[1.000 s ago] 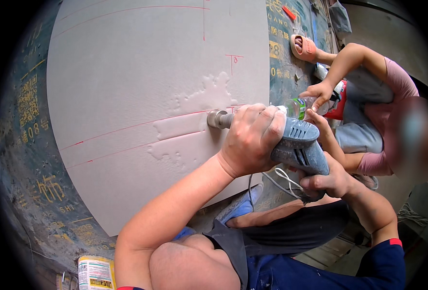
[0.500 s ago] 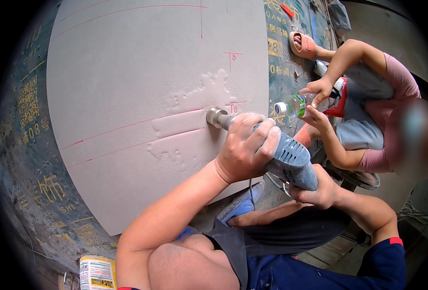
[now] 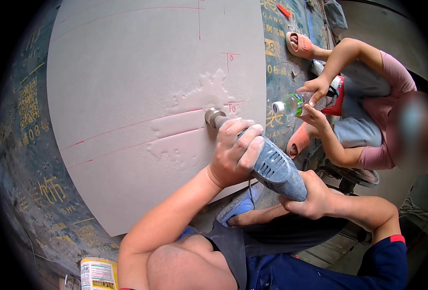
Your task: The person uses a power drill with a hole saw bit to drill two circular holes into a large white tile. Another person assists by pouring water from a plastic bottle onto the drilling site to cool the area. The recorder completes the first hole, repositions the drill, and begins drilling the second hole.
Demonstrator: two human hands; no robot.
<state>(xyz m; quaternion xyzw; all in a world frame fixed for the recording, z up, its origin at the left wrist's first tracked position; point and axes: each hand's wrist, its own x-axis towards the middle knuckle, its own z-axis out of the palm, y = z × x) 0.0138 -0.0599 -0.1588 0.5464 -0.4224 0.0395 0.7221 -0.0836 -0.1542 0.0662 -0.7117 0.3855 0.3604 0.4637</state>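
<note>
My left hand [image 3: 236,153] is wrapped round the front of a dusty blue-grey power drill [image 3: 277,168], close behind its bit. Farther back, my right hand [image 3: 311,195] is closed on the rear end of the body; its fingers are partly hidden. The short cylindrical metal hole saw [image 3: 214,117] at the drill's front meets a large pale grey tile slab [image 3: 112,67], tilted, near the end of two red marked lines. Wet patches [image 3: 177,118] spread round the bit. A cable hangs below the drill.
At the right, a crouching person [image 3: 397,101] holds a clear plastic bottle [image 3: 291,105] toward the slab in both hands. A fan [image 3: 364,176] stands below them. Dark printed sheeting [image 3: 54,208] lies under the slab. A yellow-white container [image 3: 99,274] is at the lower left; a red object [image 3: 284,10] lies far right.
The drill's rear end and both my hands have shifted slightly left and toward me, while the bit stays at nearly the same spot. The person's bottle has barely moved.
</note>
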